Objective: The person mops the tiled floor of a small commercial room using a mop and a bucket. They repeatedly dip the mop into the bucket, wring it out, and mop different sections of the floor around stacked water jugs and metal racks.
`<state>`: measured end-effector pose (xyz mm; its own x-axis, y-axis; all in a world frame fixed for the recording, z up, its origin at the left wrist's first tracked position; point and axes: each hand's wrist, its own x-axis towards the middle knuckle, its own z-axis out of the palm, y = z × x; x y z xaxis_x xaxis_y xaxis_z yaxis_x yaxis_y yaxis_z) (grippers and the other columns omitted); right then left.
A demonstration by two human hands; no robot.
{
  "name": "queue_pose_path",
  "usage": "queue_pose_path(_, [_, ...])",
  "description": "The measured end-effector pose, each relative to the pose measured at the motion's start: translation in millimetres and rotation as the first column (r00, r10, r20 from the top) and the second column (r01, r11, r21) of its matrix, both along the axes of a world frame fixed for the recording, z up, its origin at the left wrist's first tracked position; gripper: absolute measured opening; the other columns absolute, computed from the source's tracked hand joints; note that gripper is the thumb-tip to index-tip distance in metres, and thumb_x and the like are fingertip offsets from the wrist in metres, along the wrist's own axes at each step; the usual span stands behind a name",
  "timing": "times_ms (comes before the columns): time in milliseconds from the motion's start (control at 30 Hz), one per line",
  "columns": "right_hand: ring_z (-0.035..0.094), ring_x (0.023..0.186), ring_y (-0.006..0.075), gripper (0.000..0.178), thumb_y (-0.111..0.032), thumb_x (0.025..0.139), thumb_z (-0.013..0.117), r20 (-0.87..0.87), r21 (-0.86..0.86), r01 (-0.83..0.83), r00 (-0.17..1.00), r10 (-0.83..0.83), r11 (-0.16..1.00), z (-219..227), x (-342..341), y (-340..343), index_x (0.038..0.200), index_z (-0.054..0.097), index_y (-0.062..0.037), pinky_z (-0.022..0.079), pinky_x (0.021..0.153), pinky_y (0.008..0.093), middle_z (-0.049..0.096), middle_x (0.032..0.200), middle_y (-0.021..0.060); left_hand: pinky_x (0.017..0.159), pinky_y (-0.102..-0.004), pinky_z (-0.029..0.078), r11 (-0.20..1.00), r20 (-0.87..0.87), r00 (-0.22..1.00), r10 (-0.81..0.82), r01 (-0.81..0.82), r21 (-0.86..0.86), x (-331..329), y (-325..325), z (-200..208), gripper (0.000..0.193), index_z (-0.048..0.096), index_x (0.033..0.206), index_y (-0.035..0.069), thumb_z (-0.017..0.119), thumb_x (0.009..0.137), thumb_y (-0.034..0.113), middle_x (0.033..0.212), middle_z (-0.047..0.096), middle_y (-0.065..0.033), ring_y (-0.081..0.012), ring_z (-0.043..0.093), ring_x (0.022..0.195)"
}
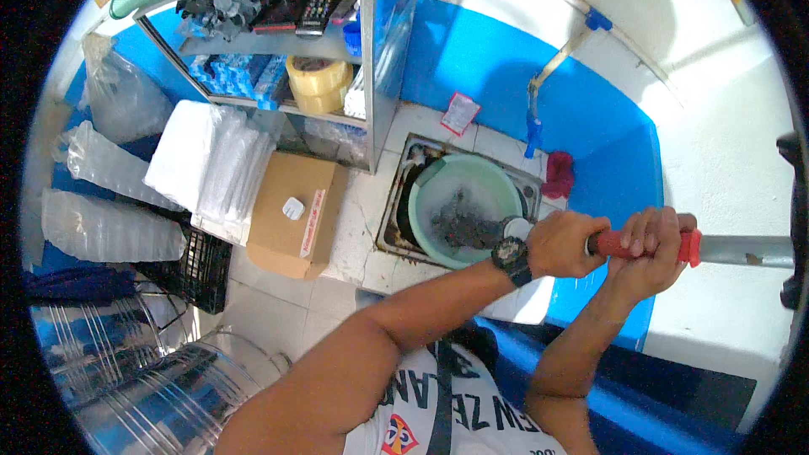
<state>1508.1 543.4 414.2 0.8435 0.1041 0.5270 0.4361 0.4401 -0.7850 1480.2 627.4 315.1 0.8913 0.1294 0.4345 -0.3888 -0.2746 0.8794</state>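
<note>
Mop held over a sink. The dark mop head [461,221] rests in cloudy water inside a green basin [508,191], which sits in the metal-rimmed sink [529,189], probably so that drips are caught. Both hands are closed on the pole [746,250], close together: the left hand [569,244] nearer the mop head, the right hand [650,246] around the red grip [615,243], an arrangement likely giving leverage. The blue tap [533,136] hangs at the far right, seemingly within reach of the basin.
</note>
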Motion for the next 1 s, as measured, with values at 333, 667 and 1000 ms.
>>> queue_pose_path(333, [0.058,0.046,0.0211,0.041,-0.026,0.102,0.060,0.038,-0.129,-0.960,0.246,0.969,0.249,76,38,4,0.066,0.049,-0.0102,0.050,0.042,0.0352,0.059,0.059,0.0083,0.053,-0.0374,0.048,0.520,-0.032,0.522,-0.852,0.839,-0.161,33,42,71,0.028,0.064,0.078,-0.003,0.072,0.081,0.023,0.059,0.059,-0.0085,-0.0196,0.057,0.053])
queue_pose_path(667, [0.036,0.045,0.0095,0.021,-0.006,0.097,0.058,0.031,0.038,-0.202,0.979,0.201,0.979,47,26,14,0.079,0.049,-0.0101,0.034,0.039,0.0263,0.036,0.058,-0.0026,0.066,-0.0430,0.056,0.984,0.224,0.967,-0.120,0.146,-0.105,42,17,42,0.019,0.068,0.083,0.005,0.073,0.076,0.022,0.074,0.070,-0.0168,-0.0338,0.071,0.072])
queue_pose_path(1000, [0.035,0.040,0.0093,0.028,-0.004,0.094,0.059,0.053,0.030,0.110,0.992,-0.112,0.993,24,-8,22,0.072,0.043,-0.0110,0.032,0.036,0.0264,0.035,0.054,-0.0020,0.068,-0.0501,0.056,0.999,0.171,0.985,0.037,-0.034,-0.023,18,7,17,0.022,0.068,0.085,0.011,0.073,0.073,0.028,0.074,0.069,-0.0179,-0.0431,0.067,0.074])
